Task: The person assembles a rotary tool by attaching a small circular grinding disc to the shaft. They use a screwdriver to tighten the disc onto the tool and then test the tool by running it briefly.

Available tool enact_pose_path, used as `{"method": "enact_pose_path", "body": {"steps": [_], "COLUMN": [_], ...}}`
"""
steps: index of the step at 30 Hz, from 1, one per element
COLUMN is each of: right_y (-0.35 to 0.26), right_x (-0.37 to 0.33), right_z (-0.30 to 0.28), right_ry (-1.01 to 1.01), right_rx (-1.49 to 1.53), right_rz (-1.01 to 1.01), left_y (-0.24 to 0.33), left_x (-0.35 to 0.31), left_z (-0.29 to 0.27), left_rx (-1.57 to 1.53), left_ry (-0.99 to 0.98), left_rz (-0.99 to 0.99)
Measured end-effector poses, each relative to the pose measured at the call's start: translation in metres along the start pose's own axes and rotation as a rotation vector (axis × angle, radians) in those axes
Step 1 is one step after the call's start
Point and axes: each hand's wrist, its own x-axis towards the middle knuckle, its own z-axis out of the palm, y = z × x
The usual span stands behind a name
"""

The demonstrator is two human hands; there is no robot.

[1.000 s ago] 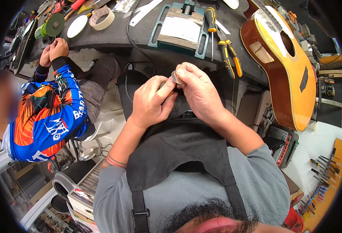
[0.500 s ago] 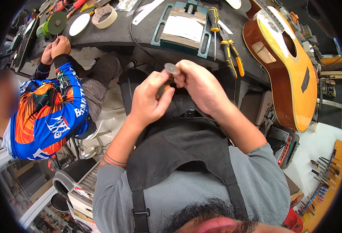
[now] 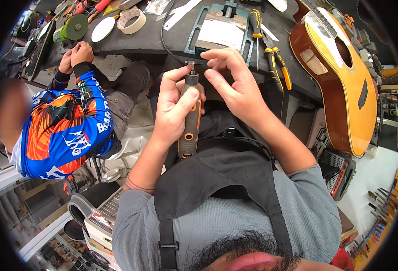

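rotary tool (image 3: 190, 118) | grey-black body, orange trim and button | held upright in left hand (image 3: 174, 108), near the bench edge | small disc bit (image 3: 190, 63) at its top tip | right hand (image 3: 235, 86) fingertips just beside the bit

The rotary tool (image 3: 190, 115) gripped in the left hand (image 3: 174, 108) has a matt grey and orange plastic body; above the grip its bit (image 3: 190, 66) is bare, shiny metal. Beyond the grip, the bench (image 3: 162, 36) is dull dark and rough. Right of the grip, the guitar (image 3: 343, 77) is glossy lacquered wood.
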Motion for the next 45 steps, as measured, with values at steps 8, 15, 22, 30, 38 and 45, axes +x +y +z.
{"method": "enact_pose_path", "body": {"steps": [8,15,22,30,38,45], "right_y": [0.015,0.013,0.01,0.001,-0.001,0.001], "right_x": [0.019,-0.003,-0.079,-0.078,-0.084,-0.084], "right_z": [-0.002,0.008,0.026,0.022,0.019,0.017], "right_ry": [0.005,0.015,-0.713,-0.734,-0.709,-0.745], "right_rx": [-0.234,0.041,0.444,0.534,0.412,0.395], "right_rz": [-0.257,0.023,0.464,0.559,0.469,0.47], "left_y": [0.001,0.003,0.01,0.009,0.001,0.001], "left_x": [0.003,0.005,0.013,0.005,0.0,0.0], "left_z": [0.008,0.005,-0.001,0.008,0.012,0.011], "left_rx": [-0.044,-0.055,-0.131,-0.03,-0.059,-0.067], "left_ry": [-0.017,0.007,0.123,0.03,-0.005,-0.045], "left_rz": [-0.022,-0.02,-0.075,0.002,0.081,0.081]}}
